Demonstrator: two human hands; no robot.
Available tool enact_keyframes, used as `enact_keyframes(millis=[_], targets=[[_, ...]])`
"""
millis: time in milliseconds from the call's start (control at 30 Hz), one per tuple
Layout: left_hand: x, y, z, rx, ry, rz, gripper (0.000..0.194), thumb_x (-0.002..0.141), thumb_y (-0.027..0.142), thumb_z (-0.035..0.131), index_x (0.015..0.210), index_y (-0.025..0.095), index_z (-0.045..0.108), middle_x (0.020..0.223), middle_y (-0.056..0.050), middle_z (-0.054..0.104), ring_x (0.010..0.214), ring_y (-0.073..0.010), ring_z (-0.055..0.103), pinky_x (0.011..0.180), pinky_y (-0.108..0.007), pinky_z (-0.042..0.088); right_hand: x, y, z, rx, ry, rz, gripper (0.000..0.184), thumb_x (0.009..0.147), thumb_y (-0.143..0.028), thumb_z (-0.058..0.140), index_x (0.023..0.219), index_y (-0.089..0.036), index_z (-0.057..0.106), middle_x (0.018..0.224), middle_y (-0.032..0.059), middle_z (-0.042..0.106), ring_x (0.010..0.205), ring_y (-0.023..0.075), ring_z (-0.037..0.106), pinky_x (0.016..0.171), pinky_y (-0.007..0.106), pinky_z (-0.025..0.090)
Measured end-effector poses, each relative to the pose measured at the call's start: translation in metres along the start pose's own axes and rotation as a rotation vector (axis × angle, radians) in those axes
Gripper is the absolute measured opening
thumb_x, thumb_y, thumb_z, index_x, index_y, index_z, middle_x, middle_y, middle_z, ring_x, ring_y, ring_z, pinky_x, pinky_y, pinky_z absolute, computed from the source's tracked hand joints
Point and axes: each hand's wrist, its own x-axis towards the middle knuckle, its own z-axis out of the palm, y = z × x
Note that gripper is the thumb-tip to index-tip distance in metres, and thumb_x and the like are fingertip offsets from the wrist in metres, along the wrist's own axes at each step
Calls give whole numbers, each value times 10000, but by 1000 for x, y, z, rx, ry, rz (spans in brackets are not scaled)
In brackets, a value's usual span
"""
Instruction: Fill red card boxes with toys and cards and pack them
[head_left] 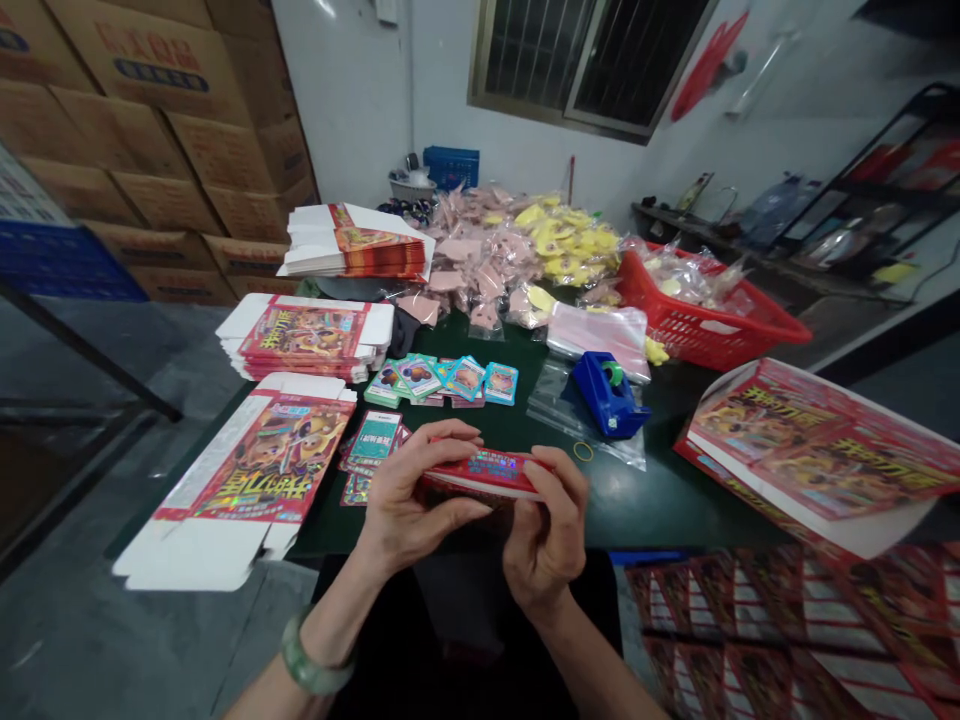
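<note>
The left hand (420, 490) and right hand (547, 530) grip, fingers closed, a slim red printed card packet (487, 474) (glossy, rectangular). Its long axis runs crosswise, just above the near edge of the dark green worktop (637, 510).

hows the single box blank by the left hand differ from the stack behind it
The single carton blank lies alone as one flat sheet, while the stack of blanks is many piled up. The single blank lies nearer the left hand and sits at a steeper slant than the stack. Both show the same red-and-gold print with white flaps.
</note>
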Motion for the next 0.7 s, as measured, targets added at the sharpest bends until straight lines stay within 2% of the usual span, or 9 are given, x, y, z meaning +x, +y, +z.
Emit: enact_keyframes(millis=[167,267,367,500,600,667,700], targets=[[-2,-1,5,52,29,31,572,712,209,735,1232,265,503,1184,-104,574,1039,-274,610,866,-438,519,-8,-2,14,47,73,6,392,913,-108,363,1274,-238,441,1269,120,437,1011,204,568,812,423,512],[-3,-1,6,48,55,34,492,753,135,680,1198,261,513,1184,-92,571,996,-237,630,838,-409,532,-6,2,12,66,70,13,379,882,-64,396,1215,-225,483,1242,110,456,1076,212,521,844,415,486],[-6,0,6,109,78,74,347,754,38,641,1041,230,601,1082,-57,619,963,-192,629,804,-337,534,1,6,5,164,-2,74,340,863,-55,418,1130,-238,519,1184,83,484,1050,199,526,840,397,474],[-10,2,9,184,97,108,349,735,-19,630,998,211,618,1051,-43,635,943,-159,628,795,-292,527,12,10,-11,279,-170,191,267,871,-139,456,1096,-258,536,1177,72,500,1049,196,535,864,391,460],[-11,5,13,244,110,113,379,725,-27,635,1025,203,605,1051,-42,640,948,-149,629,795,-266,526,24,31,-32,305,-265,332,428,820,-288,569,1233,-243,468,1218,104,516,1030,213,565,854,388,472],[-9,6,16,300,142,136,384,712,-29,646,1022,193,602,1037,-38,647,944,-141,630,803,-251,521,37,62,-52,172,-166,513,449,801,-369,577,1210,-202,493,1084,92,598,872,184,613,756,336,495],[-8,5,18,324,165,150,385,706,-27,653,1021,188,599,1033,-38,648,937,-138,630,807,-248,520,45,81,-64,52,-67,620,372,815,-384,546,1127,-183,546,959,66,631,773,161,613,699,305,490]])
